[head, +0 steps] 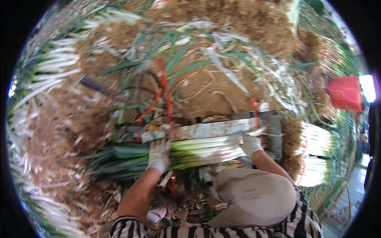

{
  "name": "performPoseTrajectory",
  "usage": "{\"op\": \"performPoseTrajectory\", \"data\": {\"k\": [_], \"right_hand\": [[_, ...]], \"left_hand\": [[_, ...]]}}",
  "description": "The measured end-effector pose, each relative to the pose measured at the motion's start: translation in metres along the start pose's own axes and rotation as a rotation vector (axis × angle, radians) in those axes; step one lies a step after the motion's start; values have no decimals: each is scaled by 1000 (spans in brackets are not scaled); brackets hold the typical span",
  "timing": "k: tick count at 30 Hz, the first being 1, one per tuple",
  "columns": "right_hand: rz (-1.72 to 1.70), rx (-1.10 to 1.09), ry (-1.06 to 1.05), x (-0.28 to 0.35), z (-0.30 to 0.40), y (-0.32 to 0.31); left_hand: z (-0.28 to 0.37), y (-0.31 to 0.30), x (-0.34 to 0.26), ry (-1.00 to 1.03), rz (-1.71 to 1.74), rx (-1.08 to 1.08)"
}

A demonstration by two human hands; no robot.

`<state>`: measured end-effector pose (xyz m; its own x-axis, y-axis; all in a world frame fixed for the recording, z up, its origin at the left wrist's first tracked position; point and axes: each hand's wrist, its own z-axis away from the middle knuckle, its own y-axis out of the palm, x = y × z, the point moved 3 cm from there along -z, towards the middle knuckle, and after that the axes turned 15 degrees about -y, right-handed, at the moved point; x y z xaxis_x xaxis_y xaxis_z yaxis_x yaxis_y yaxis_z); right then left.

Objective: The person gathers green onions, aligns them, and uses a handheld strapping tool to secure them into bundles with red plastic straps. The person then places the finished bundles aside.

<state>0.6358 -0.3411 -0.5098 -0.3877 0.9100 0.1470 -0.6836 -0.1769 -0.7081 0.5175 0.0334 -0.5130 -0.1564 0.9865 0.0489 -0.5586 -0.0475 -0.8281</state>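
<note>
A bundle of large green onions, perhaps leeks [208, 150], lies across a low metal frame before me, white stems to the right and dark green leaves to the left. My left hand [159, 155], in a pale knit glove, grips the bundle from above where the green begins. Similarly gloved, my right hand [251, 145] is on the white stems near the root end, its fingers partly hidden. Behind the bundle runs a worn pale board [217, 128]. A red strap [165, 89] trails over the frame on the left, and another red strip [255, 113] hangs at the right.
Tied onion bundles [317, 139] lie at my right, near a red bucket [345, 93]. Loose onions [56, 64] line the left side. A dark-handled tool [98, 86] rests on soil strewn with leaves. My bent knee [259, 193] is close to the frame.
</note>
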Motion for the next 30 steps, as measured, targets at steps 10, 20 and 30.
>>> {"op": "performPoseTrajectory", "data": {"k": [10,20,30], "right_hand": [[-87,-19,-180,40,-16,-1],[-23,48,-99,33,-28,17],[-33,94,-69,35,-30,15]], "left_hand": [[2,2,6,39,38,-49],[40,15,137,-297,18,-53],[58,-13,213,-379,-359,75]]}}
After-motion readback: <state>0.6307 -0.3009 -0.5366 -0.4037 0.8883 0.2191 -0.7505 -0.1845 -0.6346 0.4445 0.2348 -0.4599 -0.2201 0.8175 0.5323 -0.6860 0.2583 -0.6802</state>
